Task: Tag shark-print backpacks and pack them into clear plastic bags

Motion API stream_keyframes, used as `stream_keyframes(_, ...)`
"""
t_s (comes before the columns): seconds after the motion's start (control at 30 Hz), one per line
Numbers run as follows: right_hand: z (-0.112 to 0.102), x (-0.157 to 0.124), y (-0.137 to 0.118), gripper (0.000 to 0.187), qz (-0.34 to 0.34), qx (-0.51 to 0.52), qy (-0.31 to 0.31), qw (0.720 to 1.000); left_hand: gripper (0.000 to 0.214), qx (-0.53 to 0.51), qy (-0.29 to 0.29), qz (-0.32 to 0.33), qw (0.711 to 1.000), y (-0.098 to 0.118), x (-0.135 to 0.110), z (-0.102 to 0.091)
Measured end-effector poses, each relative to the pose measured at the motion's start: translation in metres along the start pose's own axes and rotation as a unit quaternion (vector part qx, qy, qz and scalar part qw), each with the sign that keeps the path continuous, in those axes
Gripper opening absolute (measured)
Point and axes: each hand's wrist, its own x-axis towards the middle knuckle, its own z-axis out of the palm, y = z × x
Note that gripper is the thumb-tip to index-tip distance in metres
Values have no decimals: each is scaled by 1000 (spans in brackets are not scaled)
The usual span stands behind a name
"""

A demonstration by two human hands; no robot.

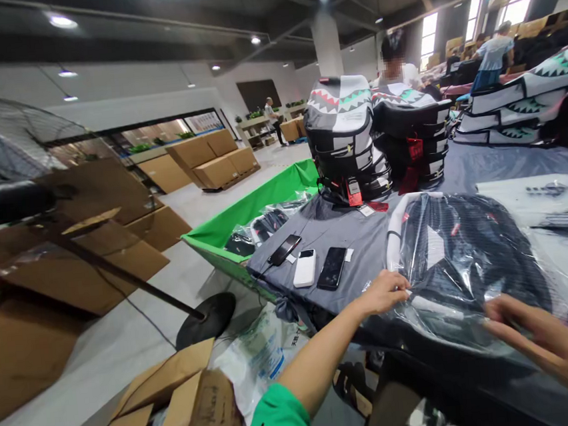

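Observation:
A dark backpack with white trim (461,249) lies on the table inside a clear plastic bag (440,322). My left hand (385,292) pinches the near left edge of the bag between thumb and fingers. Over the bag's near right part, my right hand (531,326) has its thumb and fingers closed on the plastic film. Loose film spans the gap between both hands. To the left of the bag lie a white power bank (305,268) and two dark phones, the nearer phone (332,268) beside the power bank.
Stacked backpacks (341,134) with red tags stand at the table's back. A green-sided bin (262,191) holds bagged items beyond the left edge. More clear bags (553,190) lie right. An open carton (182,410) and a floor fan (208,317) stand left. People work behind.

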Motion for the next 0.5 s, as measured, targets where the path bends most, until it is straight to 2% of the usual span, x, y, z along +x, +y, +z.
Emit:
stream_keyframes(0.07, 9, 53, -9, 38, -32, 25, -130, 991, 6, 3, 0, 5, 1000, 1, -1, 0)
stream_keyframes(0.13, 18, 99, -11, 30, -55, -46, -200, 977, 4, 7, 2, 8, 1000, 1, -2, 0)
stream_keyframes(0.23, 21, 138, 1, 28, -26, -136, -223, 965, 5, 12, 6, 11, 1000, 0, -3, 2)
stream_keyframes(0.3, 15, 142, 11, 29, 7, -163, -189, 968, 5, 12, 9, 13, 1000, -2, -3, 3)
stream_keyframes(0.4, 10, 128, 14, 23, 29, -168, -148, 974, 8, 10, 11, 17, 1000, -5, -2, 6)
stream_keyframes(0.5, 27, 111, -1, 25, 22, -155, -172, 973, 11, 19, 11, 15, 1000, -5, -3, 7)
